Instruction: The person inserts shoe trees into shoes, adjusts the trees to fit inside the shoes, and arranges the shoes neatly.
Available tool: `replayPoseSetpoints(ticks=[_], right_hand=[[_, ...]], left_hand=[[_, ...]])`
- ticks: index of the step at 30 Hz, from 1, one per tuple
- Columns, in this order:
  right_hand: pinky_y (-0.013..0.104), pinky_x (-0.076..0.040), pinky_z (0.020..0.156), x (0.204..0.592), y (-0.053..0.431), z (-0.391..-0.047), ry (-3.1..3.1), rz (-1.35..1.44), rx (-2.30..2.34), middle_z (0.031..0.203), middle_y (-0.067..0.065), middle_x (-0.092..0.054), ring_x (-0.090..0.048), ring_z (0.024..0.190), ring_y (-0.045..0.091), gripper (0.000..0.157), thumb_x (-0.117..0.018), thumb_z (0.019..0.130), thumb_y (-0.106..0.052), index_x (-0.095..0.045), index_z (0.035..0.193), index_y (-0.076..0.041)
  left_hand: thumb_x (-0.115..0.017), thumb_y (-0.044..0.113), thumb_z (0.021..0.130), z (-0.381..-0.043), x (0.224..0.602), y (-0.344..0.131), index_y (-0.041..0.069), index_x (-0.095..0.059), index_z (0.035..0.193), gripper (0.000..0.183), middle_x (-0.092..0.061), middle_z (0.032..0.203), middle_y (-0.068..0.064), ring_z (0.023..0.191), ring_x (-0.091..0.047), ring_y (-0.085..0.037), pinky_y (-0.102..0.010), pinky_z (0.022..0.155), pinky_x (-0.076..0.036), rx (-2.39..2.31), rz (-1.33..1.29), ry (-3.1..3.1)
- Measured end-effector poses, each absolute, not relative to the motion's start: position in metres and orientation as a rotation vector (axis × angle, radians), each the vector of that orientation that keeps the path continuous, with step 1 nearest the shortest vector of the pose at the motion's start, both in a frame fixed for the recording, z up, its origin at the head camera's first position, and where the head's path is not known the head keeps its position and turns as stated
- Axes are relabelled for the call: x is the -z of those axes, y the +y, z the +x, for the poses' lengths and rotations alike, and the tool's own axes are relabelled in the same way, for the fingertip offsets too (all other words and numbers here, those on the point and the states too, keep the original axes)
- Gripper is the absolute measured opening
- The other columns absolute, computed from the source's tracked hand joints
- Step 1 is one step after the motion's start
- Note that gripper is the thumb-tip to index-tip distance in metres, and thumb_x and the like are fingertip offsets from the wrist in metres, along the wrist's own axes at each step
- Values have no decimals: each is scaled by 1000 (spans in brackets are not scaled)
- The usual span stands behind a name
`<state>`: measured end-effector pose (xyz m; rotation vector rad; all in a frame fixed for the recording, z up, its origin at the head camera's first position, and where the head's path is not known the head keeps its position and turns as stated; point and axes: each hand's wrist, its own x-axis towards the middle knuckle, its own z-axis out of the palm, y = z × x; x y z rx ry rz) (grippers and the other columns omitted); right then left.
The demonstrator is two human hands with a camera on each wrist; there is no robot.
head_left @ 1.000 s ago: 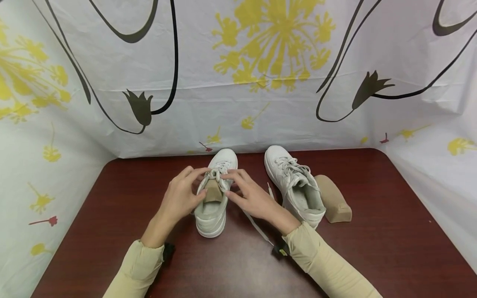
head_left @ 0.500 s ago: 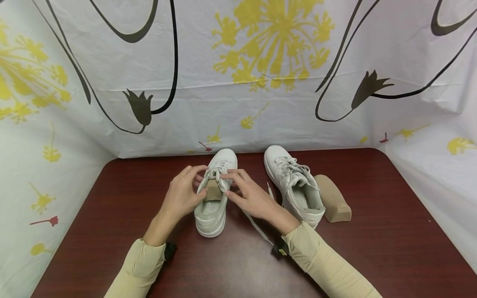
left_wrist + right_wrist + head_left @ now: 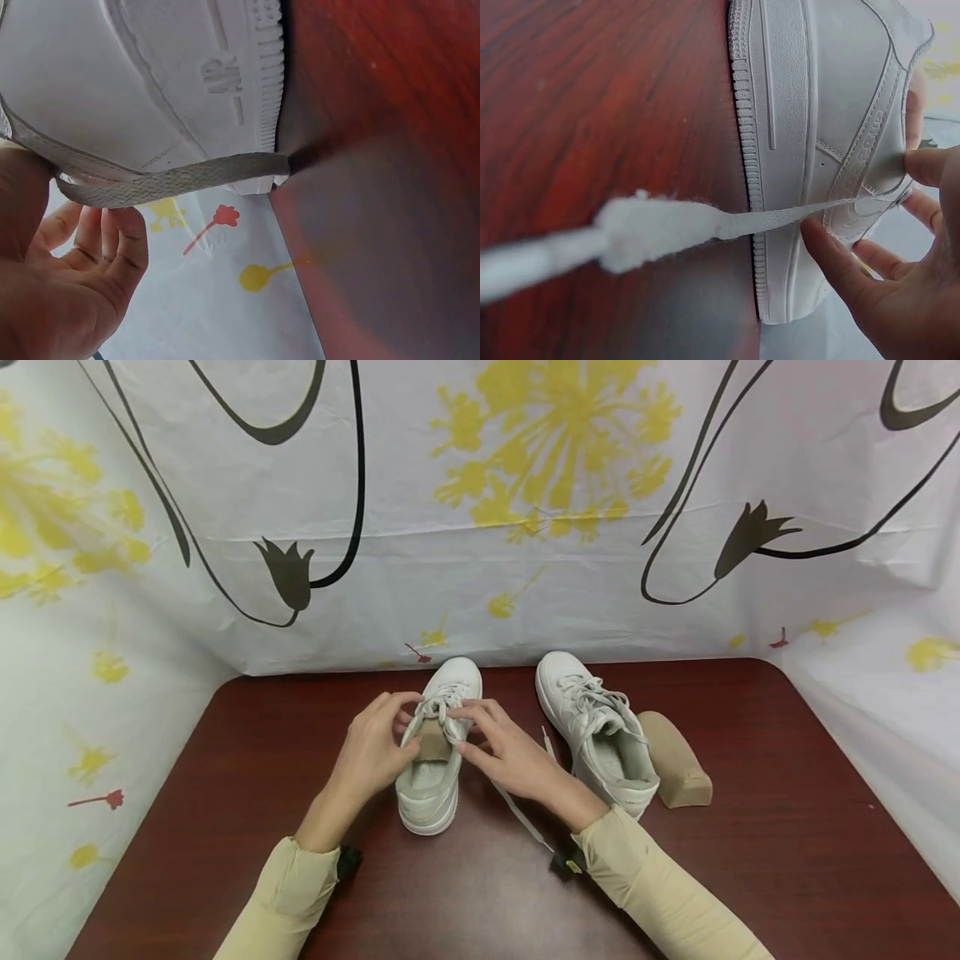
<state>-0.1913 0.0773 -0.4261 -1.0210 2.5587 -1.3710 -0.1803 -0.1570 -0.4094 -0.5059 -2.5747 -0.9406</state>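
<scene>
A white sneaker (image 3: 427, 806) stands on the table, toe away from me, with a beige insert (image 3: 433, 743) in its opening under the laces (image 3: 435, 706). My left hand (image 3: 372, 743) holds its left side, thumb at the collar edge and fingers by the eyelets. My right hand (image 3: 510, 752) grips the opposite side, thumb at the collar and fingertips by the laces. In the left wrist view a flat grey lace (image 3: 180, 180) hangs down beside my left fingers. The right wrist view shows a lace end (image 3: 660, 229) trailing from the sneaker's side toward the camera.
A second white sneaker (image 3: 592, 735), laced, stands to the right, toe pointing away. Against its right side lies another beige insert (image 3: 673, 760). The dark red table (image 3: 780, 843) ends at a white curtain (image 3: 480, 602) printed with flowers.
The head view has shifted slightly. Both hands stay at the same sneaker in nearly the same pose. A little less of the insert in its opening shows.
</scene>
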Motion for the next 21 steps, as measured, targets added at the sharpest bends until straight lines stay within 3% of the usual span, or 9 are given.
replayPoseSetpoints(ticks=[7,14,17,21], right_hand=[[33,-56,85,427,76,-187,2580,-1000,1400,145,2,-40,-60,114,22,48,-57,102,-28,-42,148,-26],[47,-55,89,426,73,-185,2609,-939,1399,145,7,-43,-59,117,34,59,-59,101,-29,-35,154,-23],[47,-53,92,424,72,-183,2644,-876,1375,145,9,-44,-59,117,34,61,-62,99,-29,-37,153,-18],[44,-50,96,421,68,-180,2691,-759,1357,145,10,-45,-60,117,32,59,-63,98,-30,-42,151,-14]], left_hand=[[-81,1,68,-179,407,-158,10,-69,118,52,-59,87,-2,78,-64,-14,-31,69,-54,935,-520,-2565],[-85,9,74,-174,407,-165,11,-69,120,49,-62,92,-2,82,-63,-14,-32,69,-54,979,-534,-2567],[-84,12,79,-174,408,-169,12,-67,124,48,-64,103,-5,90,-65,-20,-35,71,-56,1048,-549,-2604],[-77,16,88,-174,408,-173,14,-59,136,52,-64,125,-8,109,-65,-28,-44,86,-55,1181,-591,-2694]])
